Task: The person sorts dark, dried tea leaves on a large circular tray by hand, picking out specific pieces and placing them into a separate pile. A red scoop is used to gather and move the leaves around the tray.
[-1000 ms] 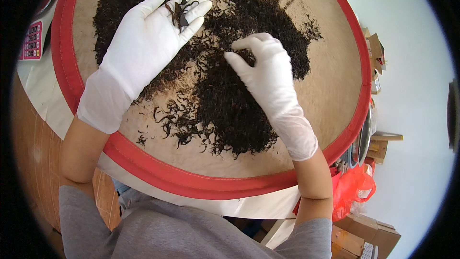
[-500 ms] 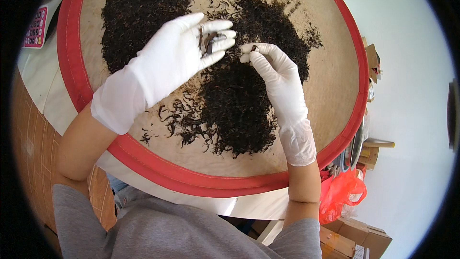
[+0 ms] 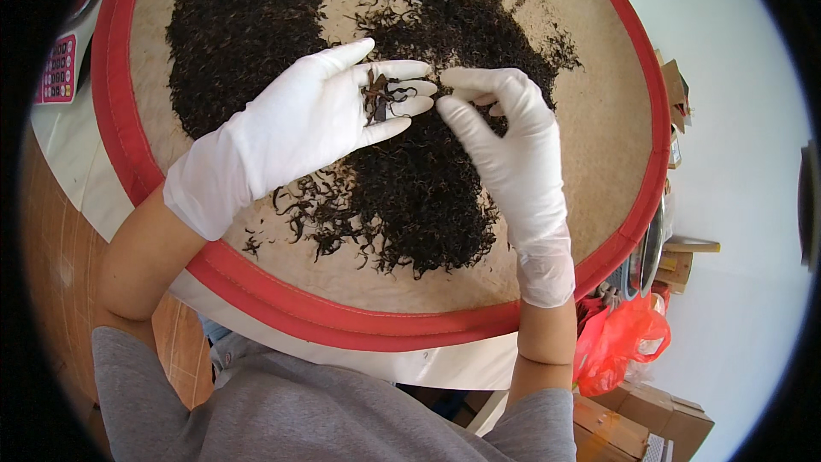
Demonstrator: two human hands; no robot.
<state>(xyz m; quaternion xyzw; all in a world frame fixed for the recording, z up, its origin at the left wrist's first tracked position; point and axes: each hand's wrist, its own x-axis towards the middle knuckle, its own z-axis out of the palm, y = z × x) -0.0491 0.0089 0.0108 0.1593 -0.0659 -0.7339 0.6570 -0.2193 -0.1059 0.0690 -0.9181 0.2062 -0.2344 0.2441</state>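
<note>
My left hand (image 3: 312, 111), in a white glove, is turned palm up with its fingers stretched out. On its fingers lie a few dark, twisted tea leaves (image 3: 376, 101). Just right of those fingertips is my right hand (image 3: 509, 124), gloved as well. Its thumb and forefinger are bent toward each other with a gap between them, and no leaf shows there. Beneath both hands spreads a loose pile of dark dried tea leaves (image 3: 423, 205). A denser, rounded heap (image 3: 244, 34) of the same leaves sits at the far left.
A large round tray (image 3: 342, 322) with a red cloth rim carries the leaves, over a pale tabletop (image 3: 402, 368). Past its left edge is a device with a pink keypad (image 3: 58, 68). On the right are a red plastic bag (image 3: 620, 342), cardboard boxes (image 3: 654, 415) and a white wall (image 3: 744, 205).
My right thumb and forefinger have parted from a pinch on a small dark leaf. The right hand has shifted slightly right. My left hand has flattened, showing more leaves.
</note>
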